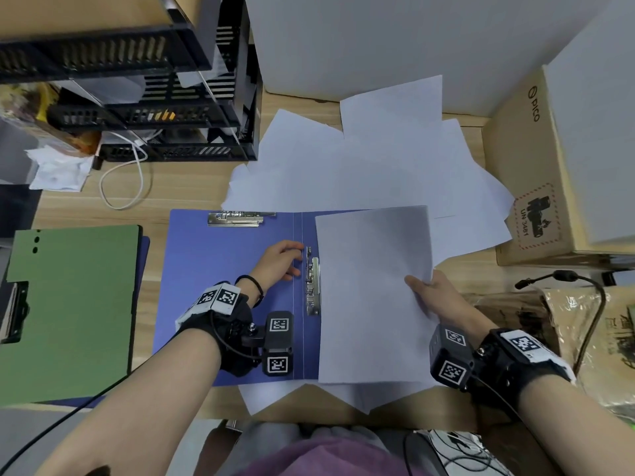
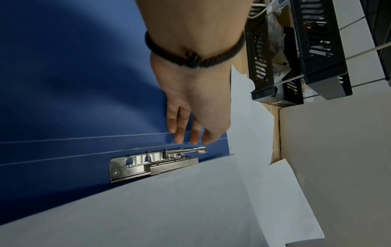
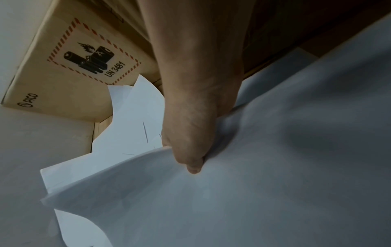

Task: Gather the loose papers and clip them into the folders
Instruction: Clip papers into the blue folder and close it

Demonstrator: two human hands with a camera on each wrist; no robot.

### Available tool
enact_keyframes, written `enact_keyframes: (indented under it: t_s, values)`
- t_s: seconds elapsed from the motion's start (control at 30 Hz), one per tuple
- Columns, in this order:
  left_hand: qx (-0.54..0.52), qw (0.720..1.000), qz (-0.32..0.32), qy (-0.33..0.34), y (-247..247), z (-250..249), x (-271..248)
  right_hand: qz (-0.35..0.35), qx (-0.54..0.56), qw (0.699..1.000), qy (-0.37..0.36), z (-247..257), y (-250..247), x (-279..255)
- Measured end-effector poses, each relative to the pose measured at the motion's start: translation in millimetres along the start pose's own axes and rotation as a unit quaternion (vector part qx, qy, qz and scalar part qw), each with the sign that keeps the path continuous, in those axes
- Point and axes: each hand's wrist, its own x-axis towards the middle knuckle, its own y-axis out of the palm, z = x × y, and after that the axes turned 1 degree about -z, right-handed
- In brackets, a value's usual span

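Observation:
An open blue folder (image 1: 220, 269) lies flat on the desk, with a metal clip (image 1: 312, 286) along its spine and a second clip (image 1: 240, 218) at its top edge. My left hand (image 1: 285, 261) rests on the folder just left of the spine clip (image 2: 156, 163), fingers (image 2: 184, 132) straight and relaxed, holding nothing. My right hand (image 1: 429, 290) pinches the right edge of a white paper stack (image 1: 371, 297) lying on the folder's right half, thumb (image 3: 192, 160) on top. More loose white sheets (image 1: 360, 166) are spread behind the folder.
A closed green folder (image 1: 68, 310) lies at the left. Black stacked trays (image 1: 165, 97) stand at the back left with a white cable (image 1: 130, 173). A cardboard box (image 1: 529, 173) stands at the right, plastic-wrapped items (image 1: 591, 338) in front of it. A few sheets (image 1: 309, 396) poke out under the folder's front edge.

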Motion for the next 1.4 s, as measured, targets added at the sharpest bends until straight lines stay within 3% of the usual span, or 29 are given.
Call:
enact_keyframes:
  t_s: [0.43,0.9,1.27,1.4]
  values:
    - [0.002,1.000,0.010,-0.030,-0.5,1.7,6.8,0.002,-0.003,1.000,-0.021,7.5,15.1,12.0]
    - [0.031,0.999,0.019,0.007,3.0,-7.3,13.5,0.025,-0.008,1.000,-0.004,0.3,19.5,2.3]
    - [0.057,0.990,0.128,0.011,-22.7,8.5,-15.1,0.013,0.006,1.000,-0.004,-4.8,22.1,9.0]
    - [0.159,0.966,0.201,0.028,-19.6,16.5,-20.7,0.016,0.003,1.000,0.005,-5.7,22.0,8.9]
